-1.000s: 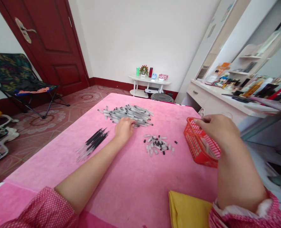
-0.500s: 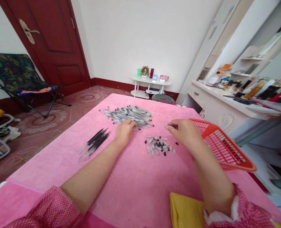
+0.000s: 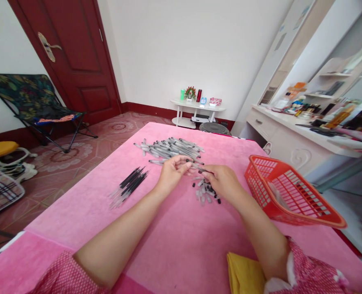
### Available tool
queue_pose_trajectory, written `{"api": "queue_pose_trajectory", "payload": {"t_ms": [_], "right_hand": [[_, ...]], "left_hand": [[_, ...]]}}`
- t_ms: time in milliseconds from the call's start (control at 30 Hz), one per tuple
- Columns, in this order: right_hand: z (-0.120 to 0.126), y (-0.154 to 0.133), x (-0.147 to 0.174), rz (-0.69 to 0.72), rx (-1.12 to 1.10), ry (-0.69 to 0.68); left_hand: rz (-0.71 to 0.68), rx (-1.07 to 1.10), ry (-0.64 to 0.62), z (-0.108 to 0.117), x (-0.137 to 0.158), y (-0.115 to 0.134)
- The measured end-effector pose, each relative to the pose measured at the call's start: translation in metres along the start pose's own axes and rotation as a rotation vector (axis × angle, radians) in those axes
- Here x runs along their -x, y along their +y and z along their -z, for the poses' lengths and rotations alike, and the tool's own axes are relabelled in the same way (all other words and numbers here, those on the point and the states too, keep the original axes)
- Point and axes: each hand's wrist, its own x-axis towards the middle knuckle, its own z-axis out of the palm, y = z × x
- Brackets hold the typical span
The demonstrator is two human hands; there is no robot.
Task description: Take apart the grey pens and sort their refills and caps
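My left hand is closed on a clear-barrelled pen, which points right at a slight tilt above the pink cloth. At the pen's right end, my right hand pinches between thumb and fingertips; something small and dark shows there, and I cannot tell whether it is separate from the pen. Behind my left hand lies a heap of similar pens. A pile of small black and translucent caps is partly hidden by my right hand. Left of my forearm rests a bundle of black ink refills.
A red plastic basket with something translucent inside stands at the table's right. Folded yellow cloth lies near the front edge. Pink cloth covers the table. Beyond are a dressing table, a folding chair and a low white stand.
My left hand has lifted a pen from the heap and moved right. My right hand has come left to meet its end. The view has shifted slightly left.
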Motion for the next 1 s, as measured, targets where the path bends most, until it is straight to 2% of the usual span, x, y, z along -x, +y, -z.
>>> {"api": "queue_pose_trajectory", "payload": {"t_ms": [100, 200, 300, 367, 467, 567, 667, 900, 967, 1000], "right_hand": [[0.003, 0.004, -0.001, 0.0, 0.005, -0.042], [0.005, 0.009, -0.002, 0.023, -0.018, -0.11], [0.007, 0.013, -0.001, 0.026, -0.019, -0.136], [0.008, 0.015, -0.001, 0.027, 0.005, -0.12], [0.01, 0.014, 0.0, 0.035, 0.07, -0.097], [0.013, 0.009, -0.001, 0.038, 0.194, -0.063], [0.016, 0.005, -0.003, 0.035, 0.318, -0.015], [0.015, -0.002, -0.002, 0.08, 0.37, 0.111], [0.015, -0.002, -0.002, 0.084, 0.369, 0.138], [0.015, 0.0, -0.001, 0.079, 0.368, 0.148]], "left_hand": [[-0.038, -0.133, -0.001, 0.009, -0.002, -0.002], [-0.198, -0.422, -0.034, 0.016, -0.002, 0.001], [-0.353, -0.687, -0.118, 0.02, 0.0, 0.006], [-0.382, -0.763, -0.161, 0.02, 0.002, 0.008], [-0.368, -0.764, -0.164, 0.019, 0.002, 0.006], [-0.28, -0.671, -0.141, 0.017, 0.001, 0.001], [-0.126, -0.526, -0.113, 0.014, -0.001, -0.004], [0.486, -0.017, -0.003, -0.001, 0.0, -0.001], [0.558, 0.033, -0.019, 0.0, 0.001, 0.001], [0.546, 0.026, -0.029, 0.001, 0.001, 0.001]]}}
